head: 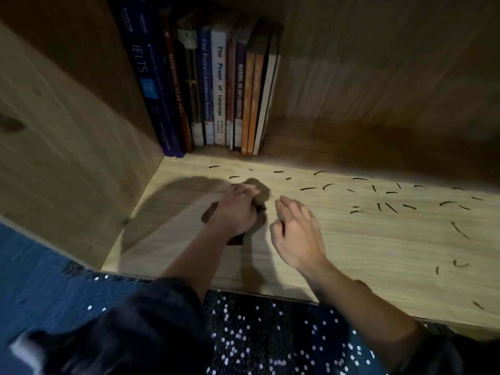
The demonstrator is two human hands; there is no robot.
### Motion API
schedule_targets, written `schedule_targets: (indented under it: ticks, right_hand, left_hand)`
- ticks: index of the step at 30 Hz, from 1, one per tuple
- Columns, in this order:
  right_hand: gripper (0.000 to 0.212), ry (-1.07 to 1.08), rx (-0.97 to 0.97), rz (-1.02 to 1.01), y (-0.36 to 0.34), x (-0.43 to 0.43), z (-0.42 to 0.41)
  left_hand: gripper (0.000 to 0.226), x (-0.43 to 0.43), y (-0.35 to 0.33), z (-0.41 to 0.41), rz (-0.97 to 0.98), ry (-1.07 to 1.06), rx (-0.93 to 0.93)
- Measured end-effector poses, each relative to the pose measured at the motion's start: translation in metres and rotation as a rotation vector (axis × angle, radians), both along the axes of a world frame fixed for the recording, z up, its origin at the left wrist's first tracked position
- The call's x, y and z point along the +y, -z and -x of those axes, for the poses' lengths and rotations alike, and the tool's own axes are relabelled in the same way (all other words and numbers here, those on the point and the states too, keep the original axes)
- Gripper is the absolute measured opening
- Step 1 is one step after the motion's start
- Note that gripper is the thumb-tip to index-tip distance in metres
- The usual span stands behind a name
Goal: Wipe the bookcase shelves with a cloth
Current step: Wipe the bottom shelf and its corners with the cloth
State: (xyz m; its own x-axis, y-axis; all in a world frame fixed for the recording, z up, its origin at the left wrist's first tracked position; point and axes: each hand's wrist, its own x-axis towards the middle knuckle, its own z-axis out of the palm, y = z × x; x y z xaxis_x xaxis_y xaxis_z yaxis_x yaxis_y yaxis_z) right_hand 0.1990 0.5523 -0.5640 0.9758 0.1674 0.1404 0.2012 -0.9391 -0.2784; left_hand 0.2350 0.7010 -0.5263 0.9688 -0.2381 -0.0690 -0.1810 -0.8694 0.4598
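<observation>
My left hand (236,209) grips a bunched brown cloth (260,194) and holds it down on the light wooden shelf (378,247), near its left end. Part of the cloth shows beyond my fingers and under my wrist. My right hand (296,234) rests on the shelf just right of the cloth, its fingers loosely bent and holding nothing. Several small dark slivers of debris (392,207) lie scattered over the shelf from the middle to the right edge.
A row of upright books (216,87) stands at the back left of the shelf against the left side panel (67,147). The wooden back panel (378,63) rises behind. Below the shelf edge is blue floor (40,272) and my dark spangled clothing (257,342).
</observation>
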Motion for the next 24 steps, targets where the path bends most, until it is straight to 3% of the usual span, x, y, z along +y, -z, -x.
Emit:
schedule_targets:
  ticks: [3,7,10,14,19,24]
  right_hand:
    - [0.07,-0.013,0.006,-0.024,0.002,-0.001,0.0]
    - [0.068,-0.018,-0.001,-0.04,0.004,-0.001,-0.002]
    - [0.066,-0.024,0.0,-0.042,0.004,0.0,-0.002]
    - [0.06,-0.042,0.05,-0.104,-0.002,-0.005,-0.004]
    - [0.063,-0.092,0.024,0.211,-0.007,-0.035,0.013]
    - [0.075,-0.068,0.125,0.131,-0.006,-0.044,0.013]
  left_hand:
    - [0.053,0.019,0.004,0.014,0.02,0.097,-0.009]
    - [0.054,0.053,0.008,0.03,-0.003,0.046,-0.011]
    - [0.052,0.022,-0.002,0.007,-0.062,0.027,0.025]
    - [0.052,0.0,-0.002,0.016,-0.056,0.159,0.025]
    - [0.051,0.052,0.003,0.037,0.098,-0.034,0.097]
    - [0.05,-0.003,-0.011,0.009,-0.068,-0.024,0.068]
